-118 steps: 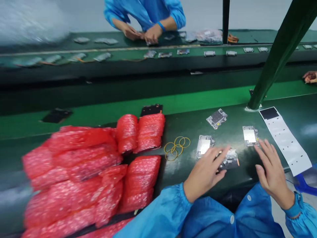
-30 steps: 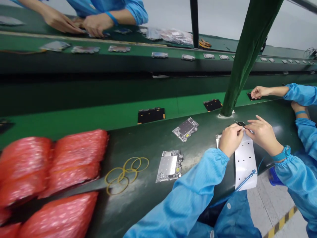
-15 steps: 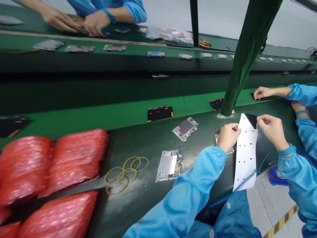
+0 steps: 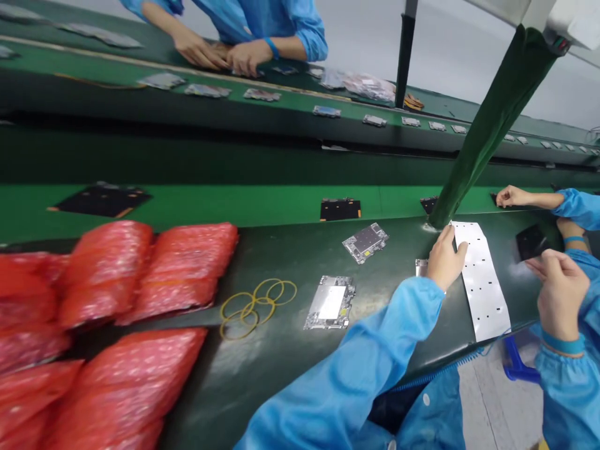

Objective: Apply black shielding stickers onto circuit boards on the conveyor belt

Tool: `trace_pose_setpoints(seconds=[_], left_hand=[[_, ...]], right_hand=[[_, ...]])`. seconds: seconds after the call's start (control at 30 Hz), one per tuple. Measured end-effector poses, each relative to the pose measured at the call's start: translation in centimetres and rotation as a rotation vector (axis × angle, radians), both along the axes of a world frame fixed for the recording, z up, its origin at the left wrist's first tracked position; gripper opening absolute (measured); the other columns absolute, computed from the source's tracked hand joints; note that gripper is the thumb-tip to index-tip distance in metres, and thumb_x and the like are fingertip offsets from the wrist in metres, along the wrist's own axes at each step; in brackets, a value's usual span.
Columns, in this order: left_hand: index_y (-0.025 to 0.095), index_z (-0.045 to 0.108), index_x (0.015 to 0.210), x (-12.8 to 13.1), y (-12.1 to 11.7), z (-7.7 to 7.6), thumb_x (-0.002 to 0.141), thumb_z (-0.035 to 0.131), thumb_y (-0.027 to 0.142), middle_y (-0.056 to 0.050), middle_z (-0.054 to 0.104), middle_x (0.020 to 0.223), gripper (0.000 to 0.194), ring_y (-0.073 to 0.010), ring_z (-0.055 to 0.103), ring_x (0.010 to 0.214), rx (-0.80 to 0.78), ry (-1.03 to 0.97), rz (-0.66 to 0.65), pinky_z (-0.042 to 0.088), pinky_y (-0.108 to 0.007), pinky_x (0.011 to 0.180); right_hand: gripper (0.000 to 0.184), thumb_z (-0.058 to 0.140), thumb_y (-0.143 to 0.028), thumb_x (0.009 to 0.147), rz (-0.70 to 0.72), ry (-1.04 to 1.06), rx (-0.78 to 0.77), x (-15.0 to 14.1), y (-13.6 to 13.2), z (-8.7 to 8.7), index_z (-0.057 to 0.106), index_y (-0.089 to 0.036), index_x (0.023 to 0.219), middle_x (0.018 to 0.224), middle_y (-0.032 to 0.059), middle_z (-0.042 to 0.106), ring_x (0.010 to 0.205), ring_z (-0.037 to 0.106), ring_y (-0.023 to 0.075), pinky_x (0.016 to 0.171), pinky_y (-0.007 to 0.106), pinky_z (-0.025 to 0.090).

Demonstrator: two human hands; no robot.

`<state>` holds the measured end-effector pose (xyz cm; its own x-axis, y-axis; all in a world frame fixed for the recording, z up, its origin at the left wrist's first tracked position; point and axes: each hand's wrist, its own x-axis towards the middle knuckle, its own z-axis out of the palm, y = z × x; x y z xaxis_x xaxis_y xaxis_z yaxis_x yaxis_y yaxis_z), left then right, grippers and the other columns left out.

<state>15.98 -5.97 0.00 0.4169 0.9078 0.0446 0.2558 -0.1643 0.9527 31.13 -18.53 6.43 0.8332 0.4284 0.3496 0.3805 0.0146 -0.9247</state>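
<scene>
"How does the right hand (image 4: 561, 294) sit?"
"Pinched on the black sheet (image 4: 531, 241), over the right of the bench (image 4: 519, 290). Hold only the rim, so neither face smudges."
"And the left hand (image 4: 444, 261)?"
"Thumb and forefinger apart, at the upper left edge of the white strip (image 4: 485, 290). Steady it lightly, away from the farther circuit board (image 4: 365, 242)."

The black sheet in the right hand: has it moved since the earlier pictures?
Yes. Against the green post, the black sheet has moved further right; it is now off the white strip, held by the right hand.
</scene>
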Motion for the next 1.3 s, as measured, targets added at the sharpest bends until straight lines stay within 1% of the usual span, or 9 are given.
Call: trace_pose_setpoints(seconds=[0.17,0.27,0.47,0.67,0.77,0.9,1.0,1.1,1.3], left_hand=[[0.017,0.07,0.137,-4.9,-4.1,0.4,0.098,0.068,0.027,-0.013,0.076,0.131,0.04,-0.0245,0.074,0.121,-0.254,-0.506,-0.199,0.06,-0.036,0.107],[0.014,0.076,0.123,-7.4,-4.4,-0.3,0.09,0.075,0.026,-0.011,0.08,0.119,0.035,-0.025,0.078,0.108,-0.424,-0.636,-0.054,0.066,-0.035,0.094],[0.015,0.079,0.116,-10.5,-3.8,-1.3,0.085,0.078,0.024,-0.008,0.081,0.112,0.032,-0.0217,0.079,0.097,-0.497,-0.601,0.029,0.069,-0.027,0.074],[0.016,0.077,0.123,-10.1,-4.5,-1.8,0.092,0.072,0.028,-0.01,0.08,0.118,0.034,-0.0239,0.079,0.102,-0.464,-0.548,-0.151,0.07,-0.033,0.078],[0.02,0.066,0.143,-10.1,-4.2,-2.4,0.096,0.067,0.029,-0.013,0.073,0.137,0.047,-0.029,0.074,0.12,-0.162,-0.327,-0.246,0.067,-0.044,0.097],[0.014,0.047,0.158,-10.8,-3.3,-3.0,0.09,0.076,0.021,-0.019,0.053,0.161,0.074,-0.0337,0.049,0.152,0.508,0.338,-0.349,0.045,-0.051,0.125],[0.009,0.049,0.155,-12.3,-3.4,-3.0,0.097,0.06,0.01,-0.018,0.064,0.15,0.059,-0.0295,0.06,0.142,0.77,0.538,-0.389,0.059,-0.042,0.111],[0.015,0.051,0.156,-15.2,-4.6,-2.5,0.101,0.044,0.004,-0.012,0.071,0.143,0.056,-0.0231,0.069,0.132,0.893,0.404,-0.272,0.063,-0.032,0.1],[0.023,0.055,0.155,-21.5,-9.4,-2.3,0.111,0.043,0.032,-0.001,0.083,0.1,0.046,-0.014,0.079,0.072,0.157,0.156,0.144,0.068,-0.025,0.073]], right_hand=[[0.015,0.067,-0.026,0.097,0.316,-0.617,-0.216,-7.8,-0.6,-3.0,0.082,-0.025,0.097,0.103,0.007,0.084,0.095,0.08,0.0238,0.091,0.04,0.065],[0.019,0.066,-0.021,0.098,0.451,-0.728,-0.172,-10.3,-0.9,-4.3,0.083,-0.027,0.105,0.115,0.0072,0.082,0.111,0.077,0.0249,0.103,0.044,0.061],[0.039,0.074,-0.042,0.091,0.377,-0.101,-0.275,-8.9,-0.6,-5.5,0.077,-0.02,0.124,0.112,0.0133,0.082,0.099,0.079,0.027,0.083,0.042,0.066],[0.036,0.086,-0.051,0.073,0.399,0.171,-0.334,-8.6,0.0,-5.7,0.079,-0.018,0.085,0.073,0.0062,0.079,0.068,0.075,0.0223,0.067,0.034,0.061],[0.035,0.087,-0.051,0.07,0.336,0.157,-0.319,-7.9,-0.4,-5.3,0.077,-0.018,0.078,0.069,0.0049,0.077,0.064,0.072,0.0203,0.063,0.031,0.058],[0.037,0.088,-0.05,0.068,0.193,0.169,-0.269,-6.2,-1.5,-4.2,0.077,-0.017,0.079,0.067,0.0034,0.075,0.059,0.067,0.0172,0.058,0.028,0.054],[0.038,0.091,-0.048,0.064,0.182,0.251,-0.265,-5.7,-2.2,-3.8,0.076,-0.016,0.077,0.062,0.0011,0.07,0.054,0.062,0.0146,0.053,0.026,0.05],[0.036,0.092,-0.048,0.063,0.216,0.329,-0.28,-6.4,-2.9,-4.1,0.076,-0.017,0.074,0.062,0.0004,0.069,0.055,0.061,0.0141,0.055,0.026,0.052],[0.033,0.089,-0.048,0.067,0.35,0.395,-0.409,-9.6,-4.0,-5.4,0.077,-0.018,0.073,0.058,-0.0001,0.066,0.055,0.061,0.0144,0.056,0.026,0.05]])
